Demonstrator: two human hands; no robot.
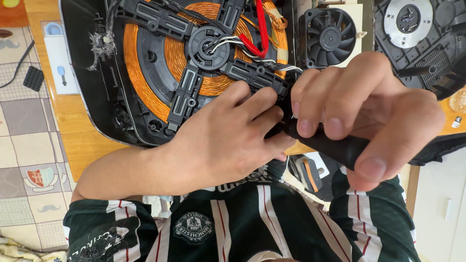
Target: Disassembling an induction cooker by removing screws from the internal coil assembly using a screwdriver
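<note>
Copper-coloured wire, wound flat in two concentric rings, forms the induction coil [145, 58] that lies exposed in the opened black appliance housing [92, 87] on the wooden desk [77, 140]. A black plastic cross-shaped frame [187, 92] sits over the coil, its four arms meeting at a round hub [208, 46]. White wires and a red wire loop [259, 29] run out from the hub toward the upper right edge of the coil.

Left hand [228, 140]: fingers curled, knuckles up, resting on the lower right edge of the housing. Fingertips touch the end of the right-hand frame arm and the front end of a black screwdriver handle [335, 145]. Whether the thumb closes under the tool cannot be seen.

Right hand [374, 111]: wrapped around the black handle, thumb pressed on its rear end, fingers folded over the top. The handle runs from lower right up to the left, toward the frame arm near the coil's edge. The tool's tip is hidden behind the two hands.

Surroundings: a black cooling fan [330, 36] lies just right of the coil, on a pale sheet. A second black plastic shell with a round grey metal plate [407, 19] sits at the upper right, apart from the fan. A white box [58, 63] lies at the left edge of the desk, beside the housing. Below the desk, a patchwork floor mat [24, 145] shows at left. The person's striped dark green shirt [242, 228] fills the lower frame.
</note>
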